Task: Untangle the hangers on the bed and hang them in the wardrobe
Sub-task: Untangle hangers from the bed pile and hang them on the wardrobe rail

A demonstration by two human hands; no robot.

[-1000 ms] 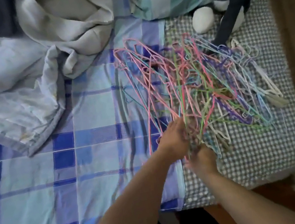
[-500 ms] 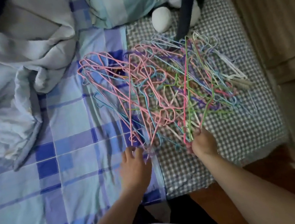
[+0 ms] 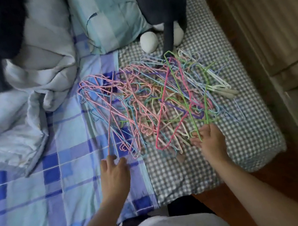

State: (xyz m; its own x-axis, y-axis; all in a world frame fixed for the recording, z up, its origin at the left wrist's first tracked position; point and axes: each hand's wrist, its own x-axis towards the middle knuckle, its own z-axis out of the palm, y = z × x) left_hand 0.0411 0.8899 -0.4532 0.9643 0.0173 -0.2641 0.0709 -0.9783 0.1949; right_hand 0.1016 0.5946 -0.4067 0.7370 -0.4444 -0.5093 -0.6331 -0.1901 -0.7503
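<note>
None of the hangers (image 3: 160, 103) looks free yet — the whole coloured tangle lies in one heap in the middle of the bed (image 3: 246, 136), straddling the seam between the blue plaid sheet (image 3: 39, 190) on the left and the grey check sheet (image 3: 230, 158) on the right. Pink, blue, green, purple and white wires cross through each other, and I cannot tell how many there are.

At the near right edge of the heap the right hand (image 3: 211, 142) has its fingers curled round the near end of a green hanger (image 3: 181, 91), which runs from the hand up across the pile to its far side. Whether it is clear of the others is hard to say; it seems to cross several wires. The left hand (image 3: 113, 171) lies on the plaid sheet just near of the heap's left corner, fingers stretched and holding nothing, fingertips touching or almost touching the tip of a long pink hanger (image 3: 110, 117).

Judging by this, the job is at its very start: pulling one hanger loose is in hand, and all the sorting and hanging is left. A wooden unit (image 3: 269, 33) stands along the right — possibly the wardrobe, though no rail shows. A pillow (image 3: 104, 17), a crumpled quilt (image 3: 7, 117) and a dark soft toy (image 3: 161, 2) sit at the far end.
</note>
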